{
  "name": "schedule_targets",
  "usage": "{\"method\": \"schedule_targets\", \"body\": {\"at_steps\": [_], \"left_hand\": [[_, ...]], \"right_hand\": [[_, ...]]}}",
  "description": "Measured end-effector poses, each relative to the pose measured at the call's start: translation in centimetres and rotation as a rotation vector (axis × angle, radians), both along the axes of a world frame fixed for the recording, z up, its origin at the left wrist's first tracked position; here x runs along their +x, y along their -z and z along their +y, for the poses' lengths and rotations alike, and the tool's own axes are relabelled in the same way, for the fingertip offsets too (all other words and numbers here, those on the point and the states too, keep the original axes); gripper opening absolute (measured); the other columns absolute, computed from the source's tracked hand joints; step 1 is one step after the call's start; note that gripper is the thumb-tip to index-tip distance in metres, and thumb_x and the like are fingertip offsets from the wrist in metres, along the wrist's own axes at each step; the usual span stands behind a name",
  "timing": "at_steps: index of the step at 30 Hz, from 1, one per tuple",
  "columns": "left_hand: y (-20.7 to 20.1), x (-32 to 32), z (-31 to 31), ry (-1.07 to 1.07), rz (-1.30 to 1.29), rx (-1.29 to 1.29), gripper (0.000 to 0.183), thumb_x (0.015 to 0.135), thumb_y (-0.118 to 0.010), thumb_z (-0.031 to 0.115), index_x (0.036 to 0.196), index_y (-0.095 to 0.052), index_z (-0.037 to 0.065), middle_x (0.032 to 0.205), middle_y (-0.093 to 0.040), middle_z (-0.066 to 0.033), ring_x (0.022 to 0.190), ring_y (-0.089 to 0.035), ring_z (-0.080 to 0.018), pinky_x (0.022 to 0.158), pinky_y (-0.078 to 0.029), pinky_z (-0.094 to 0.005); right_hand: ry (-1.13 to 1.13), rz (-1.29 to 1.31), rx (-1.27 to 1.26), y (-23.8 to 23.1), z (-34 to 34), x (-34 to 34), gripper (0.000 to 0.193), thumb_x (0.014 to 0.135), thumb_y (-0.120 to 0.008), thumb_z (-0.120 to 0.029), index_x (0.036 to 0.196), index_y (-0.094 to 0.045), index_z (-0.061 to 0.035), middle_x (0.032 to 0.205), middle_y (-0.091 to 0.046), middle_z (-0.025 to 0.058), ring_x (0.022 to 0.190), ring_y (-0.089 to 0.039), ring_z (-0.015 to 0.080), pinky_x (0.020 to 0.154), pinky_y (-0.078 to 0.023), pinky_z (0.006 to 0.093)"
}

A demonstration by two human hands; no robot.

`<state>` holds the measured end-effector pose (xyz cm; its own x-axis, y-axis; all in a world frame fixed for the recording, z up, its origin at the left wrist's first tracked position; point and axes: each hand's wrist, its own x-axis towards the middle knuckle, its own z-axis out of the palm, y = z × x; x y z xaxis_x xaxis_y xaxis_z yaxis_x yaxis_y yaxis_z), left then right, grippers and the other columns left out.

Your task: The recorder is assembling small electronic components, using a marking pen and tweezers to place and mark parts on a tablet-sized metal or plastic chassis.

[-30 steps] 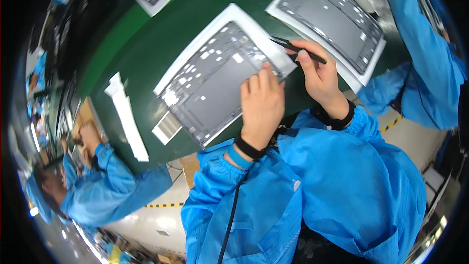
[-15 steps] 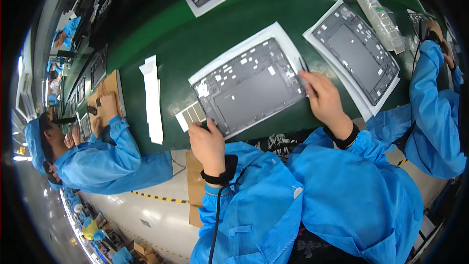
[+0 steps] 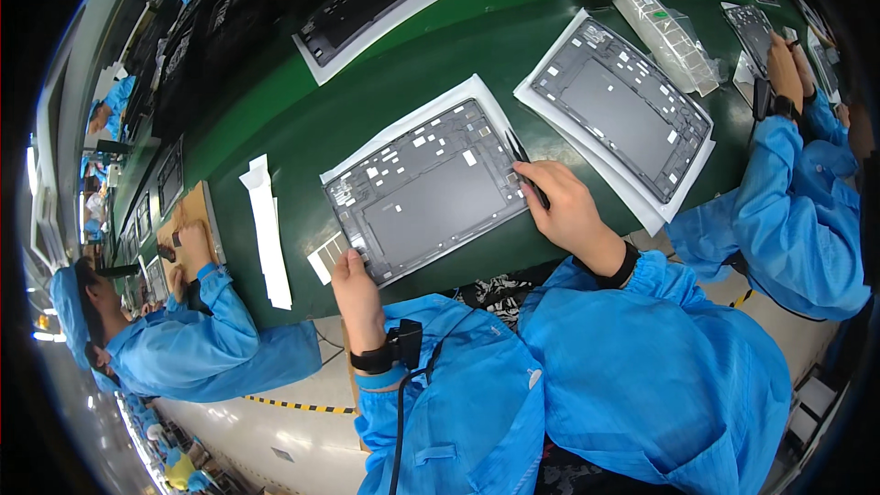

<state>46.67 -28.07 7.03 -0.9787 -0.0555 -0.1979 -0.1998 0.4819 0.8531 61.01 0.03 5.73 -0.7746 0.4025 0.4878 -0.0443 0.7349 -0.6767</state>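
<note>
A dark grey tablet back cover [image 3: 431,197] with several small white and metallic patches lies on a white foam sheet [image 3: 476,84] in front of me. My left hand [image 3: 357,298] is closed at the cover's near left corner, fingertips on its edge. Beside those fingers a pale strip of rectangular stickers [image 3: 325,258] sticks out. My right hand [image 3: 573,211] holds dark tweezers [image 3: 534,185] by the cover's right edge, their tips pointing away from me along that edge. Part of the fingers is hidden beneath each hand.
To the right, another tablet back cover [image 3: 623,105] rests on white sheets, near a clear plastic tray [image 3: 667,32]. Farther off lies a third cover [image 3: 367,9]. White paper strips [image 3: 266,234] are at the left. Co-workers in blue sit on both sides of the green table [image 3: 458,46].
The whole view has shifted, so the table things sit farther left. My left thumb and fingers have drawn closer together at the corner. The tweezers stay in my right hand.
</note>
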Motion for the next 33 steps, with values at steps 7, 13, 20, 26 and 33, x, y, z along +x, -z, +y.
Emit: {"method": "schedule_targets", "body": {"at_steps": [7,13,20,26,33], "left_hand": [[-9.3,-5.5,2.7,0.280,0.326,-0.053,0.024,0.103,-0.050,0.019,0.098,-0.061,-0.002,0.082,-0.059,-0.0016,0.075,-0.051,-0.0088,0.066,-0.042,-0.0269],[-15.3,-27.2,-4.5,0.341,0.390,0.248,0.023,0.103,-0.049,0.017,0.108,-0.061,-0.002,0.092,-0.065,-0.0038,0.079,-0.059,-0.0119,0.073,-0.046,-0.0273],[-5.6,-55.7,-22.0,0.191,0.498,-0.114,0.034,0.100,-0.054,0.031,0.117,-0.062,0.003,0.102,-0.070,-0.0092,0.084,-0.063,-0.0214,0.074,-0.050,-0.0392],[1.3,-61.6,-19.0,0.108,0.316,-0.483,0.041,0.093,-0.059,0.031,0.118,-0.062,-0.001,0.115,-0.067,-0.0240,0.106,-0.063,-0.0405,0.085,-0.050,-0.0455],[-4.5,-45.8,6.7,0.344,0.433,-0.880,0.053,0.089,-0.055,0.041,0.110,-0.065,-0.006,0.107,-0.066,-0.0308,0.104,-0.063,-0.0459,0.095,-0.049,-0.0492]], "right_hand": [[-0.047,0.021,-0.054,0.1,0.0,0.4,0.030,0.083,-0.066,0.001,0.113,-0.063,-0.0024,0.096,-0.066,0.0153,0.090,-0.064,0.0335,0.077,-0.053,0.0401],[0.005,0.032,-0.054,-0.3,-0.3,0.3,0.027,0.082,-0.066,0.001,0.109,-0.064,-0.0019,0.092,-0.067,0.0150,0.084,-0.065,0.0327,0.075,-0.053,0.0395],[-0.023,0.024,-0.068,-1.6,0.0,-0.6,0.026,0.081,-0.065,0.003,0.107,-0.066,-0.0023,0.090,-0.066,0.0145,0.082,-0.064,0.0320,0.074,-0.053,0.0392],[0.042,-0.092,-0.019,-1.3,-0.1,-0.4,0.030,0.078,-0.065,0.006,0.107,-0.067,-0.0024,0.090,-0.065,0.0149,0.084,-0.064,0.0335,0.076,-0.053,0.0386],[0.044,-0.084,0.022,-0.7,-0.3,0.1,0.035,0.074,-0.063,0.009,0.108,-0.066,-0.0002,0.089,-0.063,0.0158,0.084,-0.063,0.0331,0.075,-0.053,0.0394]]}}
